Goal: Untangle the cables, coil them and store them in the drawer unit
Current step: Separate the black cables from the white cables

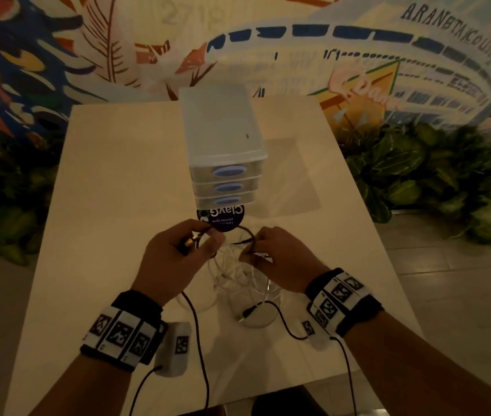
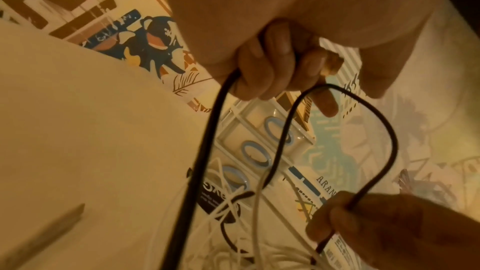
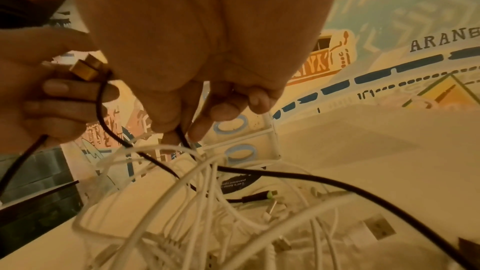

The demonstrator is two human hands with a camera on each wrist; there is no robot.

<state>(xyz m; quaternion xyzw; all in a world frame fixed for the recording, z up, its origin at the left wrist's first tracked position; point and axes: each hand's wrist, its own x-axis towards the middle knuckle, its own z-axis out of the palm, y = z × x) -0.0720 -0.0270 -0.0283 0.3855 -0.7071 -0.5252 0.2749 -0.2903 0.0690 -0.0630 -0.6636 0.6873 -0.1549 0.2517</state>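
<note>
Cables are what I am working on, but the biggest thing I see is the white table [image 1: 112, 181], which carries everything else. Toward its far middle stands the clear drawer unit [image 1: 223, 136], three drawers stacked, each with a blue oval handle, all pushed in. A round dark sticker [image 1: 221, 219] lies on the table right at its front foot. Nearer to me, between my wrists, lies the heap of white cables [image 1: 238, 277], looped over and through one another on the table top; in the right wrist view several plugs poke out of it. One black cable [image 1: 245, 232] rises out of that heap and arches between my hands, above the white ones and in front of the drawer unit. My left hand [image 1: 175, 259] has its fingers curled round the black cable close to its gold plug [image 1: 189, 242], which sticks out beside the thumb. My right hand [image 1: 280, 259] pinches the same black cable between thumb and forefinger, with the remaining fingers loosely bent. Further black leads run from my wristbands off the near edge of the table.
</note>
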